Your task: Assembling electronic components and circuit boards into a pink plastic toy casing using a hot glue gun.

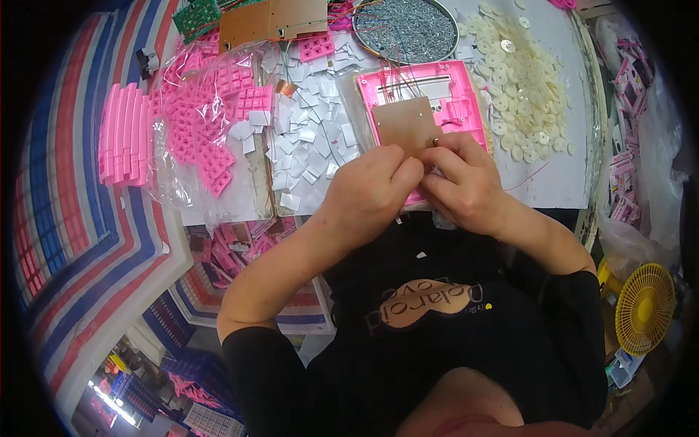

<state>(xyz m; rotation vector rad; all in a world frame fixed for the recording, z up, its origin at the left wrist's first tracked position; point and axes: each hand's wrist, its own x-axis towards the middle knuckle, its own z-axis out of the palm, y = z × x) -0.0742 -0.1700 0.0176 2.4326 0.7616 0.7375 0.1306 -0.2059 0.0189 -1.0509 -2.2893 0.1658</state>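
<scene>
Elbows bent wide, wrists turned inward, both hands meet over the desk: the left hand's fingers seem to pinch the board's near edge; the right hand's curl beside them, their grip hidden, so I cannot tell what they hold. With the board over the pink case, it's best steadied lightly, keeping the wires beyond slack.

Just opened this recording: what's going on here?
A person's left hand and right hand meet at the near edge of a brown circuit board over an open pink plastic casing. Exactly what the fingertips pinch is hidden. Thin wires run beyond the board's far edge. White squares lie left of the casing, pale discs to its right.
</scene>
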